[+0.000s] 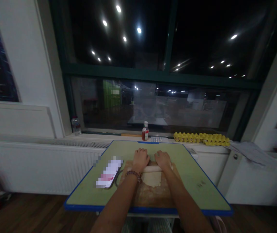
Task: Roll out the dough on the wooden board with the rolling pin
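Where the wooden board lies on the green, blue-edged table, a pale sheet of dough rests on its far half, flattened and roughly square with uneven edges, off-white against the brown, flour-dusted wood. Across the far edge of the dough lies a light-coloured rolling pin, set crosswise on the board. The left hand is pressed down on the pin's left part, fingers curled over it, a beaded bracelet on its wrist. The right hand is pressed on the pin's right part in the same way, fingers folded over the top. Both hands are just beside each other, and both forearms reach over the near half of the board.

Left of the board, touching its edge, is a flat blurred-out item with a dark cord curving beside it. Beyond the board, on the windowsill, stands a small bottle with a white cap and red contents. Right of that bottle lie yellow egg trays; their cups look bare, though the dim light makes this hard to tell. Far left of the board on the same sill is a clear plastic bottle; whether it holds anything I cannot tell.
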A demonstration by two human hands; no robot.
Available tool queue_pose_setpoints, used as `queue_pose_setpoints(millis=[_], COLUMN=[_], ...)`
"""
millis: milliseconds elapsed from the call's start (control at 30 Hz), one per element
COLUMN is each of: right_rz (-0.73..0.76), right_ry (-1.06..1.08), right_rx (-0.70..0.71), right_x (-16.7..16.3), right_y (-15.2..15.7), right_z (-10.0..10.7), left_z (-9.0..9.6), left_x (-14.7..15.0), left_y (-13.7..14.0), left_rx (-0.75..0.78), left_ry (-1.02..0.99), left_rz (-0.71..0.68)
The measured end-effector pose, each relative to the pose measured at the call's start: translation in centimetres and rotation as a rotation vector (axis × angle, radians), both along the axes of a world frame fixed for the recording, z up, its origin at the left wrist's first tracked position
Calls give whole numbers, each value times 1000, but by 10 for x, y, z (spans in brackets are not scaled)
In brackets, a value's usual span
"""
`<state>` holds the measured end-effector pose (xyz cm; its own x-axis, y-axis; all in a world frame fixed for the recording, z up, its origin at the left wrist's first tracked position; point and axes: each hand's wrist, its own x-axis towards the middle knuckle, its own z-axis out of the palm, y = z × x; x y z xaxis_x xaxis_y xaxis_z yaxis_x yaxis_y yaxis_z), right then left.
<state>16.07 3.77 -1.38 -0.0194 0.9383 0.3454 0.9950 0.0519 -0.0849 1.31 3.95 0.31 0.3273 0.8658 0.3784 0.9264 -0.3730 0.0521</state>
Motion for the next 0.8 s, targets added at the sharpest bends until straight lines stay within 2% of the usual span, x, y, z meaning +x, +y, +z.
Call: queue_pose_setpoints(millis=[100,200,500,800], right_rz=[-143,-190,-195,-192], right_ry=[46,76,127,164], right_rx=[-76,-117,-175,-196], right_x=[-1,-2,-2,-1], right_y=[4,4,5,8], right_z=[-1,-1,5,0], left_z=[3,7,7,2], left_x=[0,0,2,2], left_y=[-3,-7,-5,-4], left_rx=[25,35,40,21], left_ry=[23,42,57,65], left_rz=[-34,-55,-63,-64])
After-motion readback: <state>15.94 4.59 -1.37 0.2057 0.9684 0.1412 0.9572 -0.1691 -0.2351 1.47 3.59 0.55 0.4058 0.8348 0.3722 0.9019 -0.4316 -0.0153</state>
